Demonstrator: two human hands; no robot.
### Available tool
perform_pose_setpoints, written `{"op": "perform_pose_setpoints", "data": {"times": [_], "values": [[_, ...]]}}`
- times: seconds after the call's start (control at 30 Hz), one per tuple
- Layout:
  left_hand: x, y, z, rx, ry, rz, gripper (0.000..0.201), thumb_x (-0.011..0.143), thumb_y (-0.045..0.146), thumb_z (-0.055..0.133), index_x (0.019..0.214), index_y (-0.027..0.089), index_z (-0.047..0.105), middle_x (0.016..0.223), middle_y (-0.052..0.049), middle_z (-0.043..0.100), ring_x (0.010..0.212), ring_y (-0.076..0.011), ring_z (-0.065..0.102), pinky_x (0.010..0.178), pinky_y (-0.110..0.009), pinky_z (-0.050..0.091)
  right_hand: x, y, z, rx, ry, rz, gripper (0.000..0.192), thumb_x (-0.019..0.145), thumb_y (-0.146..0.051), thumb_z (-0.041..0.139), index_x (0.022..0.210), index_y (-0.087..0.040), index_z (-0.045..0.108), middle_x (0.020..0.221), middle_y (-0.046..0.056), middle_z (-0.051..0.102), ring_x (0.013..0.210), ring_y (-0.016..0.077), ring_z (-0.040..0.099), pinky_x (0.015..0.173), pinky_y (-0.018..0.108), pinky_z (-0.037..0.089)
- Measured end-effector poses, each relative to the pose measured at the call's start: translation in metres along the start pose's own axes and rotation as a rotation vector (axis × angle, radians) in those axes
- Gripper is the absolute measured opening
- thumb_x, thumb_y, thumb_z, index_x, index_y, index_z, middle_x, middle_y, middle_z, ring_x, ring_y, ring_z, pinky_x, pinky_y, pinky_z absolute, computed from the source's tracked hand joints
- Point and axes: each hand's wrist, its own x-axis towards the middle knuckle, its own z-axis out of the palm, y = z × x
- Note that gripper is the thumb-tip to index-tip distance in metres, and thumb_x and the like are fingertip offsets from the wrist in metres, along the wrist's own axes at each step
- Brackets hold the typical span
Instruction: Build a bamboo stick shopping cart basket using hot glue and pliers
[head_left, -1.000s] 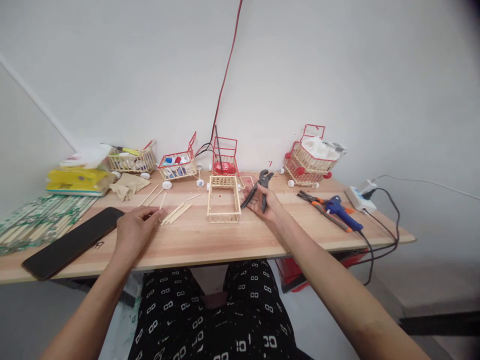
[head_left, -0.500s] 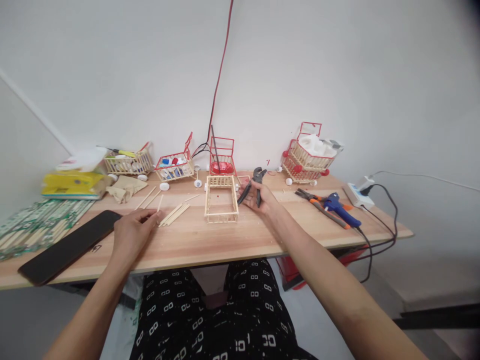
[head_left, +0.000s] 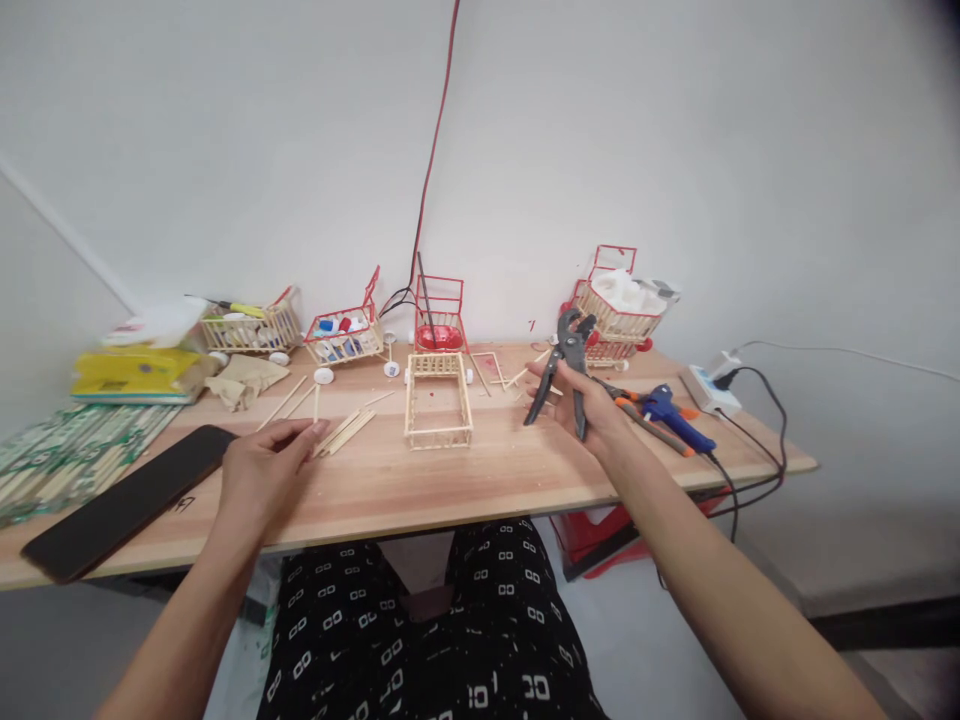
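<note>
The wooden worktop (head_left: 465,480) carries a black tablet (head_left: 127,500) with illegible writing beside it. The right hand (head_left: 592,405) grips black pliers (head_left: 564,375) raised above the worktop. The left hand (head_left: 262,465) rests, fingers loosely extended, touching thin wooden sticks (head_left: 341,430).

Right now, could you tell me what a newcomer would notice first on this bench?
The black pliers raised in the right hand stand out, right of the small stick frame at the table's middle. Behind, red-trimmed stick carts line the wall, and the left hand rests by loose sticks.
</note>
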Motion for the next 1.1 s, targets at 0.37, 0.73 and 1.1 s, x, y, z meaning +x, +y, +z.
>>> {"op": "perform_pose_setpoints", "data": {"times": [0.37,0.73,1.1], "values": [[-0.069,0.111,0.094,-0.529,-0.734,0.029,0.027,0.077,0.035,0.067,0.060,0.013,0.065,0.049,0.003,0.050,0.046,-0.0077,0.043,0.045,-0.020,0.035,-0.094,-0.025,0.003,-0.249,-0.441,0.141,0.028,0.088,-0.033,0.061,0.111,-0.019,0.067,0.133,0.013,0.059,0.077,0.0195,0.065,0.070,0.039,0.056],[-0.069,0.108,0.122,-0.631,-0.892,-0.091,0.032,0.075,0.041,0.069,0.059,0.013,0.063,0.046,0.005,0.048,0.044,-0.0052,0.039,0.046,-0.019,0.030,-0.090,-0.013,-0.005,-0.156,-0.455,0.205,0.031,0.086,-0.038,0.063,0.108,-0.017,0.069,0.122,0.014,0.063,0.084,0.0195,0.063,0.067,0.034,0.055],[-0.071,0.102,0.122,-0.733,-0.967,-0.186,0.033,0.071,0.044,0.074,0.065,0.013,0.064,0.044,0.005,0.048,0.042,-0.0041,0.036,0.044,-0.019,0.023,-0.095,-0.008,-0.008,-0.249,-0.510,0.145,0.037,0.089,-0.040,0.059,0.116,-0.015,0.067,0.107,0.015,0.067,0.100,0.0253,0.060,0.073,0.038,0.054]]}}
